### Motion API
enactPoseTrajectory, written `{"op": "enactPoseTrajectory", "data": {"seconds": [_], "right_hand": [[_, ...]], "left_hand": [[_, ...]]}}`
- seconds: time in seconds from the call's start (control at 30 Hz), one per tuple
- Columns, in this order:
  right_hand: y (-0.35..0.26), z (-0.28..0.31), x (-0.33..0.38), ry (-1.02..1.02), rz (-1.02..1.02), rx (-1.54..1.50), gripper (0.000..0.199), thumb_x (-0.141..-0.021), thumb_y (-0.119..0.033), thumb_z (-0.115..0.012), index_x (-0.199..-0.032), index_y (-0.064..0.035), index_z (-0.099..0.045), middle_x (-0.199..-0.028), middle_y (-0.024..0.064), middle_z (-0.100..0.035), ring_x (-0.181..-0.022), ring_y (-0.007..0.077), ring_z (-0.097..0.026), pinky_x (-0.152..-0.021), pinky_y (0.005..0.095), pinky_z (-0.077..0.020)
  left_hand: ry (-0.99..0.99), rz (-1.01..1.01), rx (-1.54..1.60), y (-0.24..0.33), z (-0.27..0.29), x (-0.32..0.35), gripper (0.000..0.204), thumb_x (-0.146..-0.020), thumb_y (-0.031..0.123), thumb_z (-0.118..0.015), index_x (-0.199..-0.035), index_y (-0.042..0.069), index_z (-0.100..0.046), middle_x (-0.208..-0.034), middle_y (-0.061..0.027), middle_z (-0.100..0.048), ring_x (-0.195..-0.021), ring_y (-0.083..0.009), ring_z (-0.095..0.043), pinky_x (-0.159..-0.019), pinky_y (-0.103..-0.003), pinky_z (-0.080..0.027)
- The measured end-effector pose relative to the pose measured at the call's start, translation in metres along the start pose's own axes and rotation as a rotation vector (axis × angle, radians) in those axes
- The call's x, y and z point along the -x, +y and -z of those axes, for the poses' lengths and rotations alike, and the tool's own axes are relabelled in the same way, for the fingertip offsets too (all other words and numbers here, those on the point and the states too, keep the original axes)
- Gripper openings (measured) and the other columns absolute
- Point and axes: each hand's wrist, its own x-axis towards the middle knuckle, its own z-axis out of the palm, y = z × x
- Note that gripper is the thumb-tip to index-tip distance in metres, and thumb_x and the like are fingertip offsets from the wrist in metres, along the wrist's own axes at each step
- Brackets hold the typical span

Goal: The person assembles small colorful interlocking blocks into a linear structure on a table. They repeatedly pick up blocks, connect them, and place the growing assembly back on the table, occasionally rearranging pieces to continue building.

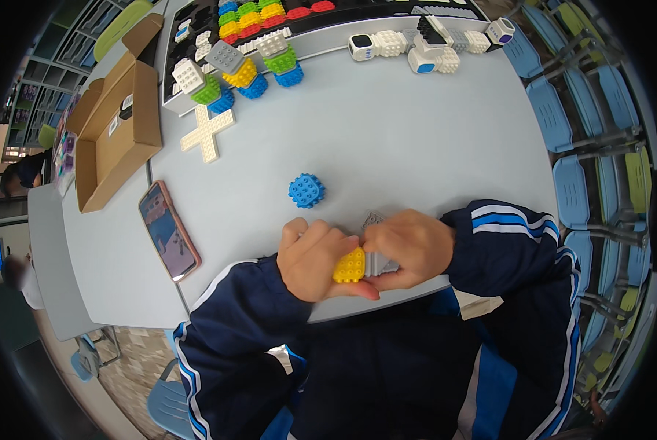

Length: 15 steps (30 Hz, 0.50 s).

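At the left of the bench (446,132) I log an open cardboard box (147,110), with a phone (169,231) in a pink case lying nearer the person. Right of these I find a white cross-shaped plate (208,133) flat on the surface. Beside it, along the near edge of a storage tray (325,45) carrying coloured blocks, I count three block stacks (238,72), each blue at the base. The left hand (314,257) has its fingers closed, gripping a yellow block (350,267) near the bench's front edge. I record a loose blue block (306,191) just beyond that hand. Against the yellow block's right side sits a grey block (378,262), gripped in the closed fingers of the right hand (409,246); I cannot tell whether the two are locked together. More grey studs show beyond the right fingers, partly hidden. Farther back I note white modules (424,55) in a branched assembly, and, at far right, blue chairs (552,117) in rows.
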Motion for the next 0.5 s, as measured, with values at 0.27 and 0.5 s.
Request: {"op": "enactPoseTrajectory", "data": {"seconds": [0.27,0.5], "right_hand": [[-0.010,0.003,-0.001,0.015,0.030,0.082,0.032,-0.075,-0.019,-0.078,-0.082,-0.0059,-0.050,-0.072,0.0049,-0.049,-0.051,0.0199,-0.052,-0.043,0.0297,-0.0426],[-0.009,0.001,0.001,0.057,-0.001,0.083,0.030,-0.073,-0.019,-0.078,-0.081,-0.0068,-0.052,-0.066,0.0021,-0.048,-0.049,0.0177,-0.052,-0.040,0.0294,-0.0398]], "left_hand": [[0.073,0.178,0.079,0.006,-0.010,0.014,0.072,-0.064,0.062,-0.080,-0.106,0.009,-0.055,-0.074,-0.0021,-0.055,-0.072,-0.0192,-0.031,-0.071,-0.036,-0.028],[0.050,0.218,0.071,0.011,-0.007,0.009,0.064,-0.068,0.060,-0.076,-0.102,0.008,-0.058,-0.076,-0.0015,-0.060,-0.066,-0.0181,-0.037,-0.068,-0.033,-0.028]]}}
